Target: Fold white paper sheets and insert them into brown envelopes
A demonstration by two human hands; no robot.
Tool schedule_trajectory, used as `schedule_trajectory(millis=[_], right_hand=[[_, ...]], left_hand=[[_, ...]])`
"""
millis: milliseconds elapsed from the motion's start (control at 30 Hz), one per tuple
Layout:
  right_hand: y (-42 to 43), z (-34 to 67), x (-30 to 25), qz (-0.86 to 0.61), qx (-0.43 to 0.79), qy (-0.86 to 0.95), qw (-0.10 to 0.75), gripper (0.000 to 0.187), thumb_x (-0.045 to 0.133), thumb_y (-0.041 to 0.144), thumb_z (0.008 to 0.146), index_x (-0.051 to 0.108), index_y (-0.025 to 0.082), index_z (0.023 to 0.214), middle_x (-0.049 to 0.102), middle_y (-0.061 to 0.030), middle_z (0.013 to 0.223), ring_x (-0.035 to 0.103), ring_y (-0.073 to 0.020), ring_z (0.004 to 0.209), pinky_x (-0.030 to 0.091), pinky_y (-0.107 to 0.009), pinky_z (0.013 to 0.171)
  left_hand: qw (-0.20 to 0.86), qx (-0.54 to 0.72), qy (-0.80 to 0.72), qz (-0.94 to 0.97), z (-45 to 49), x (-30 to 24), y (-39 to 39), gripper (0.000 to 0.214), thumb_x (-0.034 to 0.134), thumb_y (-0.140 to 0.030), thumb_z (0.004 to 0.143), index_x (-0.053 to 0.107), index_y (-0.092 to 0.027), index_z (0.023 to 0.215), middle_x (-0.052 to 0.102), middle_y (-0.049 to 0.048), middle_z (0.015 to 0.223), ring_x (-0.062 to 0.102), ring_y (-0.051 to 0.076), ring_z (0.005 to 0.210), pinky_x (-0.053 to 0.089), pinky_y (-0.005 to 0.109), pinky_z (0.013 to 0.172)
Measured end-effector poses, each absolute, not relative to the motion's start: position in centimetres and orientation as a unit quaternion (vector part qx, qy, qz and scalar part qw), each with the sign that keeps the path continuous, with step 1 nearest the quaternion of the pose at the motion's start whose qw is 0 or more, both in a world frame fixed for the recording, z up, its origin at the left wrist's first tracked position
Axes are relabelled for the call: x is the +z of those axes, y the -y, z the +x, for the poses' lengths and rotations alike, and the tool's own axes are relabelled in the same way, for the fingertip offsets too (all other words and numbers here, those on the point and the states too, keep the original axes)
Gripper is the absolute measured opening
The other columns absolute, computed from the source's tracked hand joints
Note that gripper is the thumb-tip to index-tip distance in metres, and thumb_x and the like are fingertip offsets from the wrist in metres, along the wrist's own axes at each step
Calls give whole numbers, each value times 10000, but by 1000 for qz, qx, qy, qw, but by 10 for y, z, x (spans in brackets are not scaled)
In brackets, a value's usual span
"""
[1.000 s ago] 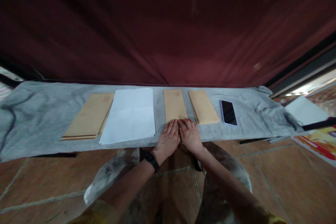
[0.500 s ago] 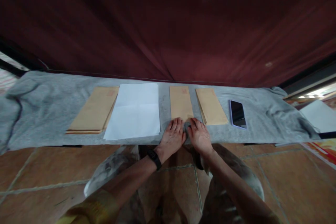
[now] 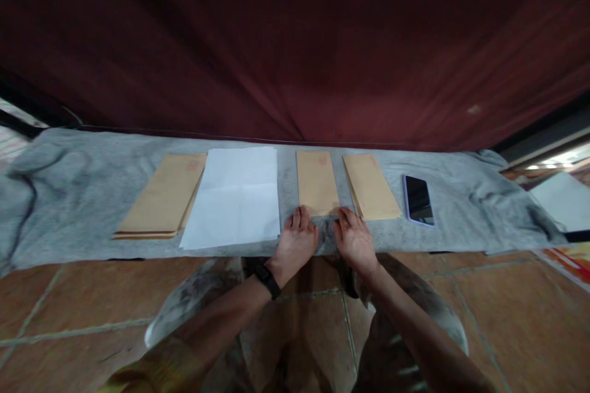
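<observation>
A brown paper envelope lies flat on the grey cloth in front of me, with a small reddish mark near its far end. My left hand, a black band on its wrist, rests palm down with fingertips at the envelope's near left corner. At the near right corner, my right hand lies with its fingers stretched forward, touching the edge. Neither hand is wrapped round anything. Just right of this envelope is a small stack of similar envelopes. To the left lie white paper sheets with faint crease lines.
A larger pile of brown envelopes sits left of the sheets. A phone in a pale purple case lies at the right. Grey cloth covers the narrow surface, and a dark red curtain hangs behind it.
My hands have drawn apart along the envelope's near edge, the left one shifting leftward. More of that edge now shows between them. The envelope has hardly moved.
</observation>
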State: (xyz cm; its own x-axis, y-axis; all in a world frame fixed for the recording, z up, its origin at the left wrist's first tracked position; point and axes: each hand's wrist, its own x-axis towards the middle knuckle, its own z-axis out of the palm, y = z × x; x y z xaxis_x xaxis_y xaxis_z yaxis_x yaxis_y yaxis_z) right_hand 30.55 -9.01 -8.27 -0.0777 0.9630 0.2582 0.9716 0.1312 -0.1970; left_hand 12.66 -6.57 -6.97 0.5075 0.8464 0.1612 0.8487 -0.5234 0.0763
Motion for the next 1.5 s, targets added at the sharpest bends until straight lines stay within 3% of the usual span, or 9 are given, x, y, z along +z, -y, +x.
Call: schedule_trajectory(millis=[200,367,533,700,1033,1200,1367,1500], right_hand=[[88,305,-80,-662,-12,731,164,384,408,283,1028,598,140,1329,621,-166,1327,584,-302,1174,456,-447,1035],[85,304,-78,-668,-8,725,170,385,443,281,1013,593,134,1336,614,-168,1345,569,-302,1205,458,-456,1047],[83,303,-76,-662,-10,723,197,410,430,256,1008,563,157,1383,554,-158,1435,522,-284,1280,435,-465,1081],[84,295,-73,-618,15,761,197,406,408,274,1022,561,211,1393,555,-100,1451,509,-245,1291,437,-426,1079],[83,287,-75,-605,44,772,190,427,473,192,986,547,192,1406,607,-130,1368,576,-259,1224,467,-404,1040],[82,284,-74,-614,38,768,181,397,475,194,985,571,170,1370,617,-135,1352,591,-271,1188,458,-416,1034],[78,281,-69,-623,17,760,182,338,479,210,1001,609,198,1313,650,-122,1306,621,-257,1137,467,-409,1002],[73,276,-64,-632,1,754,181,328,474,255,1025,600,201,1323,653,-112,1325,637,-249,1121,497,-388,960]], left_hand=[[13,-104,489,-866,116,-72,63,426,406,-132,960,585,-34,1333,580,250,1409,550,337,1315,485,473,1025],[-63,-187,502,-842,106,-67,48,379,419,-204,978,596,-110,1299,621,182,1334,598,294,1196,496,456,1030],[-128,-262,519,-804,101,-74,31,426,457,-166,936,543,-166,1353,646,134,1207,606,265,1130,516,444,1016],[-169,-237,571,-767,102,-76,20,520,533,-172,884,498,-134,1401,664,134,1102,642,270,992,552,431,918],[-273,-240,603,-710,108,-70,11,610,599,-165,826,475,-202,1422,708,38,918,680,201,828,520,317,756],[-364,-260,609,-654,107,-64,4,723,637,-204,797,399,-162,1478,699,-17,760,666,185,714,471,291,678],[-451,-328,585,-589,111,-64,0,671,637,-200,733,505,-129,1386,656,-35,695,631,174,677,464,288,663],[-533,-386,523,-541,118,-58,5,578,625,-220,724,577,-124,1292,663,-12,758,633,164,715,478,281,673]])
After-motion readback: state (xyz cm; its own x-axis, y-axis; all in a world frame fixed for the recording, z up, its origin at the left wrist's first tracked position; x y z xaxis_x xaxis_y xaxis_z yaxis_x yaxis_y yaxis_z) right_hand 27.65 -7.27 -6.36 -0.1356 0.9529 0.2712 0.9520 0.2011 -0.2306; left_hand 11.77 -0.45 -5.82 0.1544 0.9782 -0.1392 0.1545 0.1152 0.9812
